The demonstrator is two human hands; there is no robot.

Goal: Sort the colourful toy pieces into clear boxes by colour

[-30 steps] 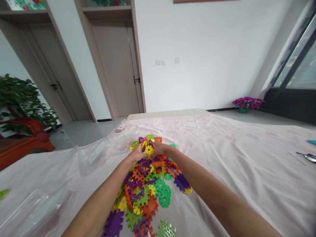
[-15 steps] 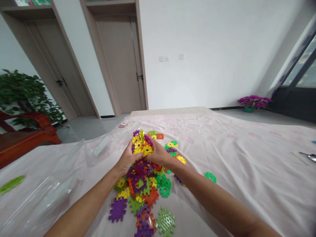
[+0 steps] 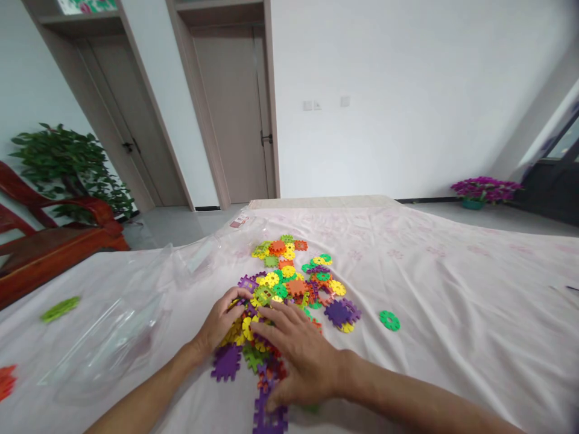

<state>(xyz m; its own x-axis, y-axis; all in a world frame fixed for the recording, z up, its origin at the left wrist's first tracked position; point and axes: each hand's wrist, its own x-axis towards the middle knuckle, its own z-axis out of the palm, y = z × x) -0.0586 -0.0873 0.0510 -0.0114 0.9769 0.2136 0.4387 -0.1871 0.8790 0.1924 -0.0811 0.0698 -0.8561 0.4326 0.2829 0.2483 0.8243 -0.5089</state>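
A pile of plastic interlocking toy pieces [image 3: 296, 288] lies on the cloth in front of me, in yellow, purple, green and orange, some square with notched edges and some round. My left hand [image 3: 222, 322] rests against the pile's left side, its fingers bent and apart, near yellow discs [image 3: 248, 328]. Over the near right part lies my right hand [image 3: 305, 349], palm down with fingers spread, covering some pieces. A purple square piece [image 3: 226, 363] sits below my left hand. Another purple piece [image 3: 269, 413] is partly under my right thumb.
Clear plastic packaging [image 3: 117, 328] lies at the left, beside a lime green piece [image 3: 61, 308]. An orange piece [image 3: 6, 381] is at the left edge. One green disc [image 3: 389, 320] lies apart on the right of the cloth [image 3: 452, 289].
Both hands have let go of a bunch of mostly yellow and purple pieces and come nearer to me. My right hand has spread flat. More pieces now lie across the pile's far part.
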